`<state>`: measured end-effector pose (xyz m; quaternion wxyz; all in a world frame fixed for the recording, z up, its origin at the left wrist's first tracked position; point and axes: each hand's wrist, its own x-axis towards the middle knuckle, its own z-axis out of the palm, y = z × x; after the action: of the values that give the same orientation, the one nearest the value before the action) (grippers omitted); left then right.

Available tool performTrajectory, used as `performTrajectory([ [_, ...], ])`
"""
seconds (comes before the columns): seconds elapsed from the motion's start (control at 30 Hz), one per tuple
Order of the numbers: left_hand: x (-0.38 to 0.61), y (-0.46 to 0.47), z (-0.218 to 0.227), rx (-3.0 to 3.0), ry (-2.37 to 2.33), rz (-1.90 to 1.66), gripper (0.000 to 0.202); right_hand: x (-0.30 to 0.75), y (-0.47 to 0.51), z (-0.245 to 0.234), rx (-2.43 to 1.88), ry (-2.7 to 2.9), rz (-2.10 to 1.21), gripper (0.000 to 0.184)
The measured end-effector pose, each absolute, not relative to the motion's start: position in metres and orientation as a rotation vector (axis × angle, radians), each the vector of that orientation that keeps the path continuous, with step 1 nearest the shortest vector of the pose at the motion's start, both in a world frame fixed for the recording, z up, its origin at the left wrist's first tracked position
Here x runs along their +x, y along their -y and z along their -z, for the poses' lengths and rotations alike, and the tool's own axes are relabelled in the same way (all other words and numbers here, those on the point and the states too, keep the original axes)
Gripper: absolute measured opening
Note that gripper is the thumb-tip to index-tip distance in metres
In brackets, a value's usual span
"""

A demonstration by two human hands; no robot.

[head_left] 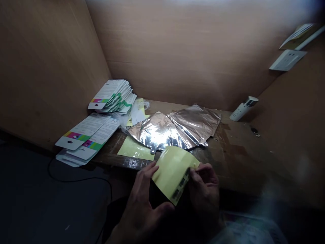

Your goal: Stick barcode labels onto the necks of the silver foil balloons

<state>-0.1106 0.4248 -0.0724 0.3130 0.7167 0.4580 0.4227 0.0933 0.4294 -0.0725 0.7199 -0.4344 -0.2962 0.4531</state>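
My left hand (142, 200) holds a yellow sheet of backing paper (170, 169) from below, thumb and fingers gripping its left and lower edges. Small dark barcode labels (181, 184) run along the sheet's right edge. My right hand (204, 186) pinches at one of those labels near the sheet's right edge. Both hands hover just in front of the desk's front edge. Behind the sheet, several shiny silver foil bags (177, 128) lie fanned on the brown desk (236, 149).
Flat white cartons with coloured stripes lie in one stack (86, 137) at the desk's left edge and another (113, 96) in the back corner. Another yellow sheet (134, 149) lies flat. A white bottle (243, 108) leans at the back right. A wall socket (286, 60) sits on the right panel.
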Motion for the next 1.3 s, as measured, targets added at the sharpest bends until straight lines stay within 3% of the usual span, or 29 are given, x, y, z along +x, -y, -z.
performTrajectory([
  [0.07,-0.105,-0.422,0.079,1.867,-1.156,-1.091,0.089,0.088,-0.426,0.072,-0.972,0.62,-1.037,0.025],
  [0.27,-0.103,-0.443,0.077,1.687,-1.067,-1.059,0.043,0.082,-0.425,0.071,-0.956,0.53,-1.257,0.029],
  [0.37,-0.112,-0.454,0.069,1.495,-1.041,-0.916,0.034,0.091,-0.427,0.071,-0.975,0.596,-1.323,0.032],
  [0.73,-0.12,-0.463,0.074,1.239,-0.905,-0.724,0.045,0.109,-0.425,0.075,-1.167,0.712,-1.479,0.039],
  [0.9,-0.132,-0.467,0.061,1.529,-0.905,-0.601,0.038,0.118,-0.437,0.07,-1.125,0.966,-1.576,0.027],
  [1.03,-0.127,-0.486,0.048,1.749,-0.832,-0.778,0.092,0.119,-0.472,0.049,-0.866,1.429,-1.933,0.035],
  [1.07,-0.123,-0.491,0.047,1.733,-0.789,-0.76,0.096,0.118,-0.481,0.044,-0.835,1.512,-1.963,0.037],
  [1.17,-0.113,-0.493,0.05,1.53,-0.798,-0.721,0.081,0.119,-0.499,0.032,-0.862,1.602,-1.887,0.037],
  [1.3,-0.109,-0.478,0.062,1.314,-0.957,-0.919,0.069,0.12,-0.497,0.038,-0.869,1.567,-1.904,0.038],
])
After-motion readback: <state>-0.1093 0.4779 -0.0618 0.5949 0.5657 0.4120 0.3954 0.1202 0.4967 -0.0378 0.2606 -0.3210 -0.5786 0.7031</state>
